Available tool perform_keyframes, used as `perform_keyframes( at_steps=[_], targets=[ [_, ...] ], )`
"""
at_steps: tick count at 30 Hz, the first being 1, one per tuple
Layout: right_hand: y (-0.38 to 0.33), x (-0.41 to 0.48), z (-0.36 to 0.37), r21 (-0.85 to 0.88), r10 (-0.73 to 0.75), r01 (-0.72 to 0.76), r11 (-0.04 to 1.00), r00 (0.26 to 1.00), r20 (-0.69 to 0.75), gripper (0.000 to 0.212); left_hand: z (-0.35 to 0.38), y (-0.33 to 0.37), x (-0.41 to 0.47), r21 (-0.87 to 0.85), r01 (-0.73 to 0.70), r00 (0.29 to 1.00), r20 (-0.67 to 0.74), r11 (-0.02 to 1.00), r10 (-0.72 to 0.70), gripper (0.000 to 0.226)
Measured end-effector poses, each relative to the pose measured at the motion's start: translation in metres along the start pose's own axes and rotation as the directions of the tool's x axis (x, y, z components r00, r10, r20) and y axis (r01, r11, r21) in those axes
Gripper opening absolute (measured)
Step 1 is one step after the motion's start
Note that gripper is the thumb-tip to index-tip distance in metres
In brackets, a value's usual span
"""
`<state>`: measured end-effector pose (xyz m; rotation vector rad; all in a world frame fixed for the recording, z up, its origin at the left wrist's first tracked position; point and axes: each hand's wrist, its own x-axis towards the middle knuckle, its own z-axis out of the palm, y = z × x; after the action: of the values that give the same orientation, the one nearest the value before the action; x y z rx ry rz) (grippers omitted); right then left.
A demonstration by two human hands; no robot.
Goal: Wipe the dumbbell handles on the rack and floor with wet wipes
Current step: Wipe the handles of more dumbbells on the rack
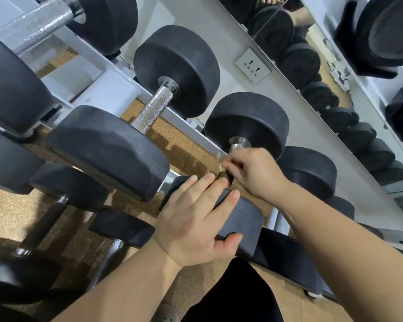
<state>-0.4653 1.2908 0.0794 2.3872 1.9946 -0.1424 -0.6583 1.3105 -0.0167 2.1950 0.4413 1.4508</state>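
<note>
- Black rubber dumbbell (247, 122) lay across the rack (116, 89), its long axis running from the near head up and away to the far head by the wall.
- Its steel handle (236, 147) showed just above the right hand (254, 173), whose fingers were curled tight round it — a pale scrap of wipe (219, 165) peeked out at the fingertips.
- The left hand (196, 219) lay on the near head, fingers almost straight, thumb pressed to its edge.
- A neighbour (177, 70) sat in the rack alongside.
</note>
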Motion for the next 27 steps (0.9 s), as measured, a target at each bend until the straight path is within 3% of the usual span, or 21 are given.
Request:
perform_keyframes(
  at_steps=[2,4,7,9,11,14,16,20,22,24,27],
  targets=[
    [-0.008,-0.018,-0.002,0.148,-0.051,0.041,0.988,0.997,0.065,0.008,0.0,0.0,0.0,0.009,-0.009,1.0,-0.003,1.0,0.009,0.052],
    [-0.002,-0.018,0.0,0.122,-0.051,0.05,0.991,0.999,0.0,0.007,0.0,0.0,0.0,0.031,-0.016,1.0,0.005,0.999,0.015,0.053],
    [0.017,-0.005,0.008,0.022,0.124,-0.123,0.992,0.973,-0.194,0.01,-0.002,-0.003,0.001,0.056,-0.053,0.997,0.056,0.997,0.05,0.054],
    [0.027,-0.004,0.012,0.076,0.254,-0.243,0.967,0.935,-0.249,0.013,-0.004,-0.006,0.003,0.038,-0.08,0.991,0.113,0.996,0.075,0.056],
    [0.027,-0.015,0.016,0.152,0.247,-0.22,0.963,0.952,-0.183,0.015,-0.004,-0.008,0.005,0.013,-0.089,0.983,0.16,0.996,0.086,0.057],
    [0.019,-0.036,0.015,0.286,0.063,-0.061,0.956,0.998,0.001,0.017,-0.006,-0.007,0.005,0.012,-0.09,0.981,0.175,0.996,0.087,0.055],
    [0.021,-0.037,0.015,0.285,0.028,-0.035,0.958,0.999,0.028,0.018,-0.008,-0.007,0.004,0.018,-0.089,0.984,0.154,0.996,0.085,0.054],
    [0.028,-0.019,0.023,0.368,0.276,-0.21,0.906,0.951,-0.137,0.014,-0.01,-0.004,0.008,-0.008,-0.079,0.983,0.168,0.997,0.079,0.054],
    [0.027,-0.018,0.026,0.441,0.336,-0.24,0.865,0.929,-0.153,0.015,-0.015,0.001,0.014,-0.05,-0.047,0.978,0.202,0.998,0.056,0.056],
    [0.025,-0.028,0.024,0.471,0.256,-0.198,0.86,0.965,-0.062,0.015,-0.022,0.005,0.021,-0.097,-0.002,0.96,0.28,0.995,0.029,0.057],
    [0.024,-0.042,0.017,0.441,0.08,-0.164,0.882,0.976,0.204,0.018,-0.025,0.005,0.027,-0.007,-0.016,0.927,0.374,1.0,0.018,0.05]
  ],
)
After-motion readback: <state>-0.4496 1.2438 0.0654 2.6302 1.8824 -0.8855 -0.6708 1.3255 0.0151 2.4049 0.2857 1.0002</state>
